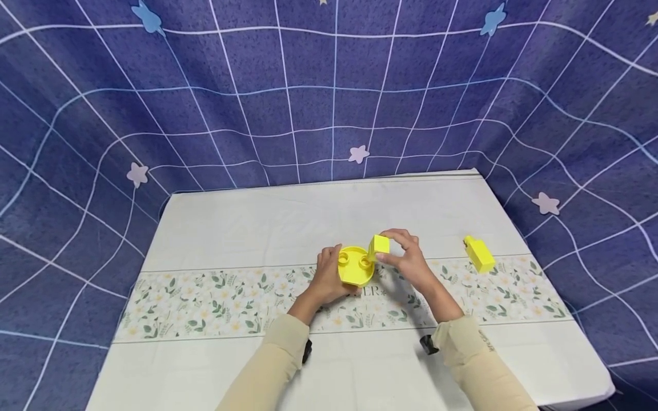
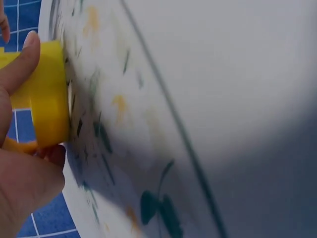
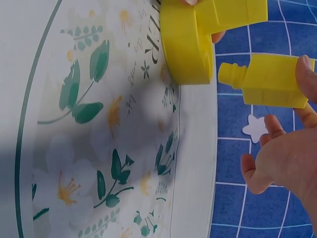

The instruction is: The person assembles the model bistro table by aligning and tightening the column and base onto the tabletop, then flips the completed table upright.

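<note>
My left hand (image 1: 325, 281) grips a round yellow base (image 1: 356, 277) by its side, thumb and fingers on opposite edges. Two ring-shaped sockets show on the base's top in the head view. Pinched between thumb and fingers of my right hand (image 1: 413, 265) is a yellow block (image 3: 275, 82) with a short ridged peg (image 3: 232, 75). The peg points toward the base, with a small gap between them in the right wrist view. There, another yellow blocky part (image 3: 233, 12) stands out from the base. My left thumb lies along yellow plastic in the left wrist view.
A second yellow block (image 1: 481, 256) with a peg lies on the table to the right. The white tablecloth (image 1: 247, 228) carries a floral band (image 1: 205, 305) across its middle. A blue grid-patterned curtain (image 1: 308, 108) hangs behind and at both sides.
</note>
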Demonstrator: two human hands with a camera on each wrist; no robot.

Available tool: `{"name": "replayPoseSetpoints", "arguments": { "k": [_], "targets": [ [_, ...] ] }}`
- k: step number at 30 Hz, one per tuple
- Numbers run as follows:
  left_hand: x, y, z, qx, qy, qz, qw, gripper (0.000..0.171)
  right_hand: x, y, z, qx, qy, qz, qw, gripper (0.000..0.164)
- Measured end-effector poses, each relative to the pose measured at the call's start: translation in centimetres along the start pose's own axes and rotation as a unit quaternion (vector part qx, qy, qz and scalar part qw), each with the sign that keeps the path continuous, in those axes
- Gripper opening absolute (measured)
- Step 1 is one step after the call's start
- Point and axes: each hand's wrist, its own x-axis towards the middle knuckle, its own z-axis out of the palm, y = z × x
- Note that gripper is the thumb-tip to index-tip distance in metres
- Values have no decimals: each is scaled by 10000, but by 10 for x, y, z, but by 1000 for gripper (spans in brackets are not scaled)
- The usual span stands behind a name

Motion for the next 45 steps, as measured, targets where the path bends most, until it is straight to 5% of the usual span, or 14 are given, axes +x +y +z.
{"name": "replayPoseSetpoints", "arguments": {
  "k": [7, 30, 39, 45],
  "targets": [
    [-2, -4, 7, 28, 401, 250, 9989, 102, 3, 1, 6, -235, -49, -65, 9997, 40],
    [5, -7, 3, -758, -112, 43, 9971, 101, 6, 28, 17, -704, -22, 105, 9975, 37],
    [4, -9, 4, -835, -185, 50, 9963, 103, 5, 33, 30, -880, 501, -252, 9945, 33],
    [4, -8, 3, -756, -173, 37, 9970, 104, 2, 38, 43, -1093, 1008, -915, 9846, 39]
  ]
}}
